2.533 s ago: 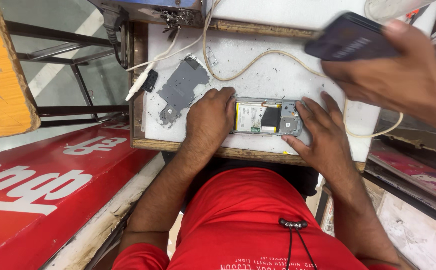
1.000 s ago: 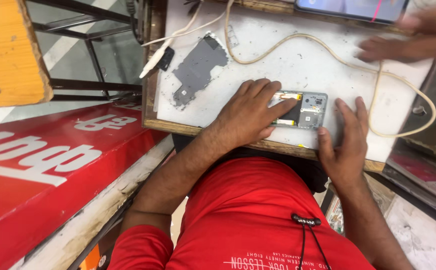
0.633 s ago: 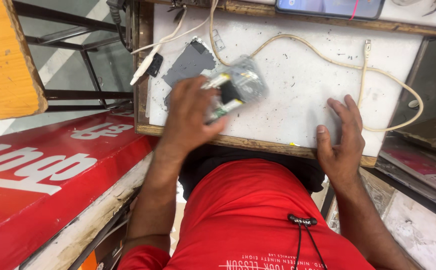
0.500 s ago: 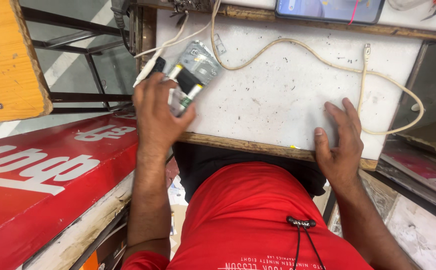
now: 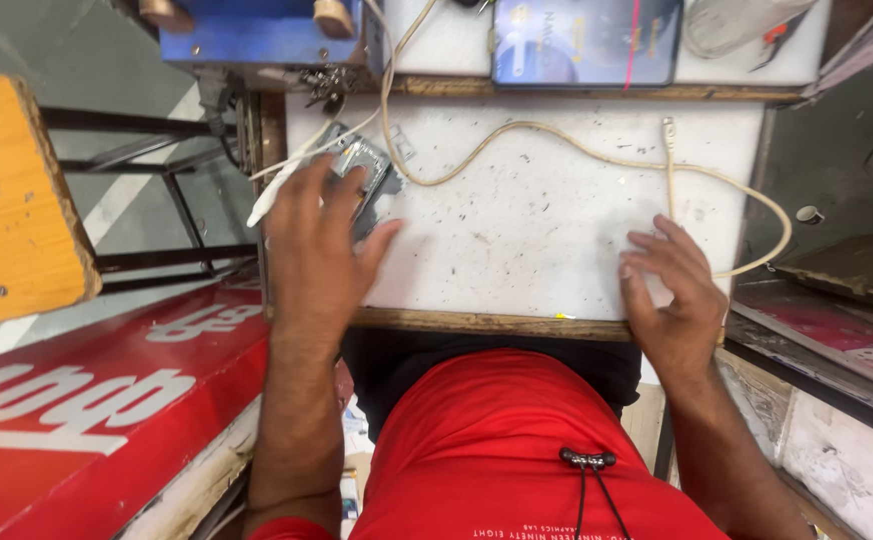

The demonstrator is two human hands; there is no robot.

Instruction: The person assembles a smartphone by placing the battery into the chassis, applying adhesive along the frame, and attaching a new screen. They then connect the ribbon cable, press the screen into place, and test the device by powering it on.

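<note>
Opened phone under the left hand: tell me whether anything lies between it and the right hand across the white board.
Nothing visible does. The left hand covers the opened phone at the white board's left edge; the right hand rests near the right edge. The cream cable arcs farther back.

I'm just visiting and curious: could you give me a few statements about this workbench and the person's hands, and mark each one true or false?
1. The left hand lies over an opened phone at the left edge of the white board. True.
2. The right hand holds a screwdriver. False: it rests empty on the board.
3. A cream cable loops across the board. True.
4. The dark-screened phone lies under the right hand. False: it lies at the board's far edge.
5. The person wears a blue shirt. False: it is red.
</note>
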